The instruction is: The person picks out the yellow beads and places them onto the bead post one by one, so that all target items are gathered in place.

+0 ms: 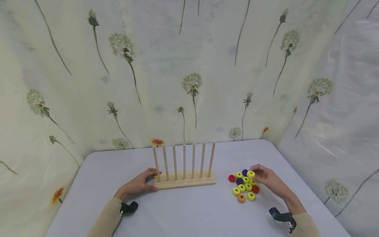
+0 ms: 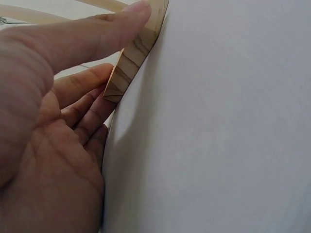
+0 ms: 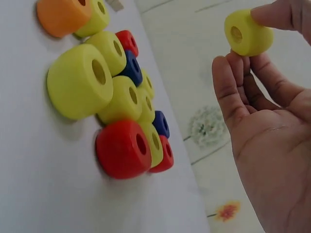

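My left hand [image 1: 137,185] holds the left end of a wooden peg stand [image 1: 186,183], whose base carries a row of several upright pegs with no beads on them. In the left wrist view, the thumb lies along one side of the stand's base [image 2: 130,65] and the fingers reach the other side. Over at the right, my right hand [image 1: 270,179] pinches a yellow bead [image 3: 252,36] between thumb and fingertips, lifted above the other beads. The hole through this bead shows in the right wrist view.
Below the right hand lies a cluster of loose beads: several yellow ones [image 3: 73,90], red ones [image 3: 119,150], dark blue ones [image 1: 239,181] and an orange one [image 1: 241,198]. A white cloth [image 1: 183,214] covers the table, and a flower-printed curtain [image 1: 165,75] hangs behind it.
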